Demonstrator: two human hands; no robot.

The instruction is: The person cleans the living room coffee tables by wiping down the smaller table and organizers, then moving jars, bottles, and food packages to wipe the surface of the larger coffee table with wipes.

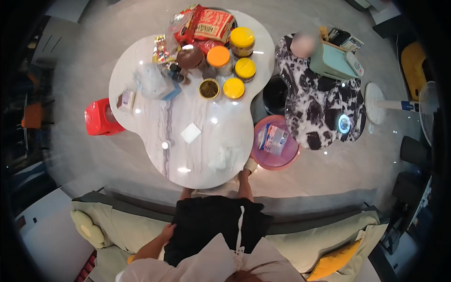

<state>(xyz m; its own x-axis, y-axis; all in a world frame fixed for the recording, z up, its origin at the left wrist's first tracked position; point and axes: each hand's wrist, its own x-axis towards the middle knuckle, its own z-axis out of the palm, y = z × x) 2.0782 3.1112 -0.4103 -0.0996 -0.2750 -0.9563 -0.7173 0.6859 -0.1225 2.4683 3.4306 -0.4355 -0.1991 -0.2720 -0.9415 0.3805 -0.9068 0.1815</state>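
Note:
My left hand (167, 231) rests at the side of my black shorts (202, 230), its fingers partly hidden against the cloth. My right hand is out of sight. In front of my knees stands the white marble-patterned table (155, 141). A white square (191, 133) lies near its middle, with a small white round item (165, 145) to the left. Crumpled clear plastic (221, 157) is near the front right edge. Farther back are an open jar (209, 89) with dark contents, several yellow-lidded jars (234, 88) and an orange-lidded jar (219, 57).
Red snack bags (213, 24) lie at the table's back. A pink basin (277, 162) holding packets is on the floor at the right, beside a black-and-white table (324, 108). A red stool (101, 117) stands left. The sofa (141, 225) is beneath me.

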